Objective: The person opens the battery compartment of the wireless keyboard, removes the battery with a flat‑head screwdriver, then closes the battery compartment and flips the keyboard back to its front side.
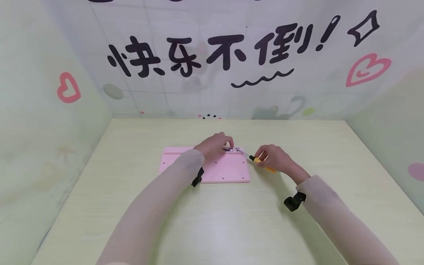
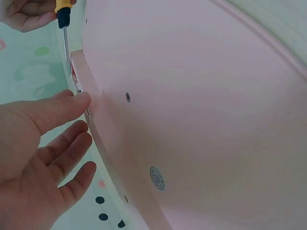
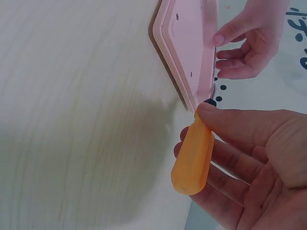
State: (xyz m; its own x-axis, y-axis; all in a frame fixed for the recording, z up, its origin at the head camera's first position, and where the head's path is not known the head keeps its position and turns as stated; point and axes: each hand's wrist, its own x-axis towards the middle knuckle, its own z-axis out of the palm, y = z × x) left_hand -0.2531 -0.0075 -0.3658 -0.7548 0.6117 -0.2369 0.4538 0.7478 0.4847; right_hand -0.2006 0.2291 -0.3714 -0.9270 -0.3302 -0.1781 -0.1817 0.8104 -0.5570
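Note:
A pink keyboard lies with its screwed underside up, a raised ledge along its far edge. At the ledge's right part there is an open slot with dark and metallic parts inside. My left hand reaches over the keyboard to this slot; its thumb touches the ledge and the fingers are loosely bent beside the edge. My right hand grips a screwdriver by its yellow handle. The metal shaft points left, with its tip at the slot's right end.
The keyboard rests on a pale wooden table. Behind stands a white backdrop with black lettering, and patterned side walls flank the table. Several small screws and a round label mark the keyboard's underside.

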